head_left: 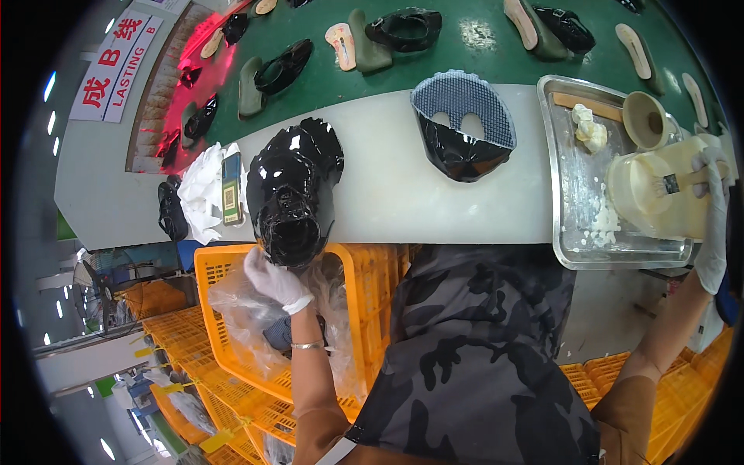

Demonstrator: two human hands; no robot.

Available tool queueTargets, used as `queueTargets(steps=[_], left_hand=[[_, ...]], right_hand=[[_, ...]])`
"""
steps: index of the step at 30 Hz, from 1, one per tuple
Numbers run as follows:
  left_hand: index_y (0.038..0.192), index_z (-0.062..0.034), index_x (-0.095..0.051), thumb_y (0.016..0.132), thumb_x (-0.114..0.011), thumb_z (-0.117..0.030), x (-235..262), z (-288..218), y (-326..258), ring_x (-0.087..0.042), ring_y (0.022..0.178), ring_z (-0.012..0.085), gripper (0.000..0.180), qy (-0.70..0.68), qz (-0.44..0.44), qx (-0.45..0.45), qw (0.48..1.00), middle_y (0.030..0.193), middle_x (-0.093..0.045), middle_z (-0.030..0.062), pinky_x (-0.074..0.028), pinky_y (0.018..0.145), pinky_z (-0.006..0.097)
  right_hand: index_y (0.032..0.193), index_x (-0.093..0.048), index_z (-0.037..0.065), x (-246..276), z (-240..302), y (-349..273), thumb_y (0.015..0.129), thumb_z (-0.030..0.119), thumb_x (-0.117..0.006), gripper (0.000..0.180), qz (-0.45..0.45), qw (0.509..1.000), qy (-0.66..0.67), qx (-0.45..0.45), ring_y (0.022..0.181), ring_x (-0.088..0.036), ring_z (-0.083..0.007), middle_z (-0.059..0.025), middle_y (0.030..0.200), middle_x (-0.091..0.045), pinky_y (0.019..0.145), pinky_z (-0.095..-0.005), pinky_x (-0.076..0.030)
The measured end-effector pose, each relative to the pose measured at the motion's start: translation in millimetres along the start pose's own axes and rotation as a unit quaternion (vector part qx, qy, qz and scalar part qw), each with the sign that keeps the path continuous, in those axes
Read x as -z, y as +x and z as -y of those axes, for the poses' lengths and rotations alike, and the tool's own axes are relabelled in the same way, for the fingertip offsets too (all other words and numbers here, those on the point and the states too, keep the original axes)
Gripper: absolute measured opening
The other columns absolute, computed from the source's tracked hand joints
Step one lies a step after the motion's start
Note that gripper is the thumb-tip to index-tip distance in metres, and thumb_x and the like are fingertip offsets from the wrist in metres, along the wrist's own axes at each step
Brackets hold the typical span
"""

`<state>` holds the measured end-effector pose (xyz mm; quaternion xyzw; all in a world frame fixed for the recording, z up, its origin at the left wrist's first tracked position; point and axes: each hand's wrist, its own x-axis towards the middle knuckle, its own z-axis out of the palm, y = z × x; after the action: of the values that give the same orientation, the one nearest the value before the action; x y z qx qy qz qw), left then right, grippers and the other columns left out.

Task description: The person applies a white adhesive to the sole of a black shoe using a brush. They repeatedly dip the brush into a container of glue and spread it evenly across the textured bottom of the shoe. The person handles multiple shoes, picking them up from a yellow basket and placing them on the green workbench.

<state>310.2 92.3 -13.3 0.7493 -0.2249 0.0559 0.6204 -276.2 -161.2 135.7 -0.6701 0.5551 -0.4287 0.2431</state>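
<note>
The glossy black shoe upper [293,194] lies lengthwise, opening toward the person; the left hand [275,280] grips its near end, fingers apparently curled.

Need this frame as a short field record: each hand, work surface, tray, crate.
left hand: gloved left hand, gripping lower edge of glossy black shoe upper
right hand: gloved right hand, holding a brush at the cream container
surface: white bench, second black upper lying on it
tray: metal tray, white residue inside
crate: orange crate under left hand, clear plastic bag inside
</note>
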Motion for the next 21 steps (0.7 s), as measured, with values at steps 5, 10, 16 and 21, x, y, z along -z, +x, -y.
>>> queueTargets(steps=[5,10,16,21], left_hand=[[0.116,0.0022,-0.047,0.079,-0.059,0.0,-0.3,-91.3,1.4,-0.051,0.099,0.0212,0.038,0.122,0.093,-0.244,0.958,0.107,-0.053,0.0118,-0.041,0.089,0.032],[0.108,-0.0109,-0.06,0.07,-0.067,-0.003,-23.2,-138.2,28.6,-0.052,0.082,0.0263,0.04,0.339,0.324,-0.39,0.792,0.089,-0.054,0.011,-0.042,0.073,0.033],[0.111,-0.0075,-0.058,0.072,-0.058,0.008,-13.0,-142.1,31.9,-0.055,0.078,0.023,0.041,0.319,0.311,-0.401,0.801,0.085,-0.055,0.0099,-0.044,0.071,0.029],[0.114,0.0024,-0.054,0.073,-0.053,0.013,-7.1,-168.8,27.5,-0.056,0.085,0.0202,0.043,0.16,0.13,-0.407,0.89,0.091,-0.058,0.0101,-0.046,0.078,0.03]], right_hand=[[0.093,-0.052,0.001,-1.4,15.3,3.7,0.088,0.008,-0.05,0.009,0.083,0.989,0.077,0.096,0.062,-0.056,-0.0149,-0.0129,0.085,-0.062,0.06,-0.0224,-0.048],[0.097,-0.057,0.004,12.2,-1.9,3.5,0.09,0.015,-0.049,0.015,0.0,0.998,-0.017,-0.059,0.063,-0.045,-0.006,-0.002,0.083,-0.057,0.06,-0.0168,-0.037],[0.1,-0.058,0.004,2.9,-3.6,3.1,0.091,0.018,-0.049,0.018,0.016,1.0,0.007,-0.003,0.063,-0.039,-0.001,0.004,0.081,-0.054,0.059,-0.0141,-0.032],[0.101,-0.058,0.004,3.6,-2.1,-1.9,0.091,0.017,-0.049,0.019,-0.016,1.0,0.018,0.007,0.063,-0.04,-0.0012,0.0031,0.083,-0.056,0.06,-0.0145,-0.033]])
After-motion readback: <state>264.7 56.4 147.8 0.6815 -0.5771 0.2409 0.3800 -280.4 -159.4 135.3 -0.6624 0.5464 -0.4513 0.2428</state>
